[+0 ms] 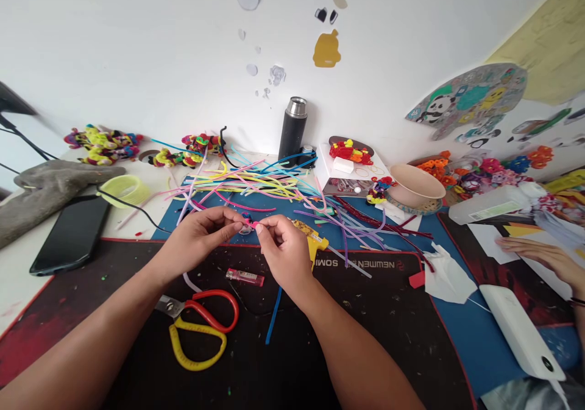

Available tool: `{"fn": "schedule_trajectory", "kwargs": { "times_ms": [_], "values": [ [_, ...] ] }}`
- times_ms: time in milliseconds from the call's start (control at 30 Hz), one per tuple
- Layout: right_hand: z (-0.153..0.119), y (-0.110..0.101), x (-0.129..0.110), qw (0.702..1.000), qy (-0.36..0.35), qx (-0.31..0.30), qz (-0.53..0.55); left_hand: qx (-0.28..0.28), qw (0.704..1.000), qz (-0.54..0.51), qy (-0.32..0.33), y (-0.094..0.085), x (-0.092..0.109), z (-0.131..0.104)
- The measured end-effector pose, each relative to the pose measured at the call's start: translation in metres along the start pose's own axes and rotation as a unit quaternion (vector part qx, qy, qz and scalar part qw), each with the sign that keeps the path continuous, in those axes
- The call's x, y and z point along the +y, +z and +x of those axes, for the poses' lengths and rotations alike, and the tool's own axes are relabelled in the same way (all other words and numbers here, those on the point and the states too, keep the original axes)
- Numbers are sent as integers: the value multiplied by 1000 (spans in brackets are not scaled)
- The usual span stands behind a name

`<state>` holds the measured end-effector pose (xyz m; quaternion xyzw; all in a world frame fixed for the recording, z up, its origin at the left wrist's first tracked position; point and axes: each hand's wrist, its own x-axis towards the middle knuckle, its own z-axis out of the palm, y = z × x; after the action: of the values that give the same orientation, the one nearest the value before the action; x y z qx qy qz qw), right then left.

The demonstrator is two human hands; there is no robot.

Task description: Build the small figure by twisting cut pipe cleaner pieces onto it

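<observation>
From my end, I had both hands raised above the far part of the black mat point(365, 331). The small pink-and-blue piece point(249, 222) sat between them: the fingers of my left hand point(194, 236) were pinched together at its left side, and those of my right hand point(291, 254) nipped its pink end. Nearer me lay a pink lighter point(245, 277) and the scissors point(176, 316), with a yellow tool point(319, 245) partly behind my right hand. Fuzzy stems point(274, 183) sprawled beyond, before a black flask point(291, 134).
</observation>
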<state>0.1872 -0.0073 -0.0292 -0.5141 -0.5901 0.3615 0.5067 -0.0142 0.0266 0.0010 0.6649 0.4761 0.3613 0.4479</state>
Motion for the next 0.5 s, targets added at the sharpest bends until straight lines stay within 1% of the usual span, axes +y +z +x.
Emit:
{"fn": "schedule_trajectory", "kwargs": {
  "times_ms": [267,500],
  "values": [
    [0,-1,0,1000,2,-5,-9,8,1000,4,-3,-2,2,-1],
    [-1,-1,0,1000,1,-9,-28,0,1000,18,1,-1,0,-1]
  ]
}}
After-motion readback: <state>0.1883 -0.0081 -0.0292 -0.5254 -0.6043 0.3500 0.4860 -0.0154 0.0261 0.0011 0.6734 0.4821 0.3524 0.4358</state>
